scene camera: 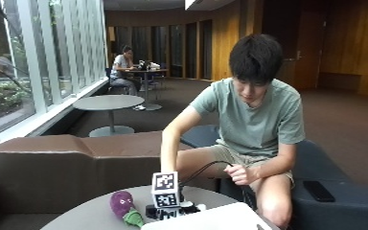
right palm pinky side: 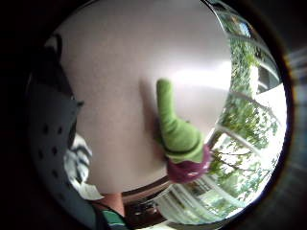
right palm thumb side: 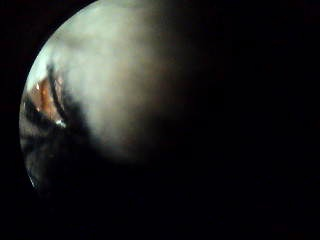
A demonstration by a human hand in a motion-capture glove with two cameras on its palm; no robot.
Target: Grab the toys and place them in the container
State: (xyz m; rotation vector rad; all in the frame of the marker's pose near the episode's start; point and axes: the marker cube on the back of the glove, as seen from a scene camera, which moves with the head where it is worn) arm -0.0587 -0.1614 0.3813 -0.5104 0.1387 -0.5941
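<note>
Toy: a soft plush eggplant with a purple body and a long green stalk (scene camera: 124,208) is lying on its side on the round grey surface (scene camera: 82,216), apart from the hand and not held, so it is still waiting to be collected.
Toy, palm view: the little-finger-side camera is showing the eggplant (right palm pinky side: 178,134) flat on the surface (right palm pinky side: 120,72), stalk stretched across it and purple end near the rim.
Hand: the black-gloved right hand (scene camera: 166,211) is sitting low on the surface just beside the toy, arm reaching straight down, apparently placing itself for a pickup.
Fingers: cannot tell whether they are apart or together; the thumb-side view is showing only dim surface and shadow.
Container: a white rounded container rim (scene camera: 203,219) is lying near the hand, close enough to be serving as the drop point.
Other hand: the bare hand (scene camera: 238,173) is resting at the person's knee, taking no part.
</note>
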